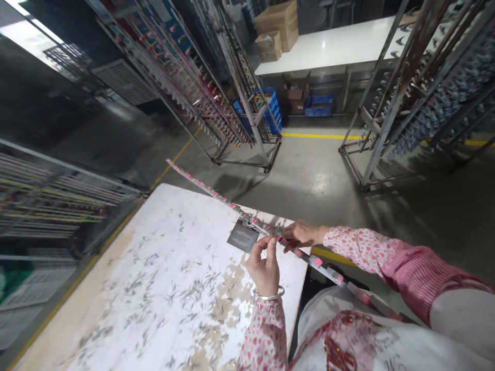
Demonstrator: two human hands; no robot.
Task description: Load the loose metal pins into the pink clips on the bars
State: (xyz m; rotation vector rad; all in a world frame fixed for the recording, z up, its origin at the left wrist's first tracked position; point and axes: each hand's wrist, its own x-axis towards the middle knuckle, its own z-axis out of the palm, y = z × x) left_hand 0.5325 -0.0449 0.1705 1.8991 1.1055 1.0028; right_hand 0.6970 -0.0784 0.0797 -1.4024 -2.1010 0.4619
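Observation:
A long narrow bar (pixel 327 273) set with a row of small pink pieces runs diagonally over the table corner and past my lap. My left hand (pixel 265 265), wearing a silver bangle, is closed in a pinch against the bar's near side; whatever lies between its fingertips is too small to make out. From the far side, my right hand (pixel 303 234) curls its fingers around the bar, just right of the left fingertips. Beneath the bar lies a dark grey flat plate (pixel 242 237). Many small thin metal pieces (pixel 197 281) are scattered across the white tabletop (pixel 166 206).
Wheeled metal racks (pixel 257 123) hung with small parts stand ahead, with another rack (pixel 381 139) to the right. Bars fill a rack (pixel 58 190) at left. Behind are a white bench (pixel 340 44), cardboard boxes (pixel 280 26) and a blue crate (pixel 319 105).

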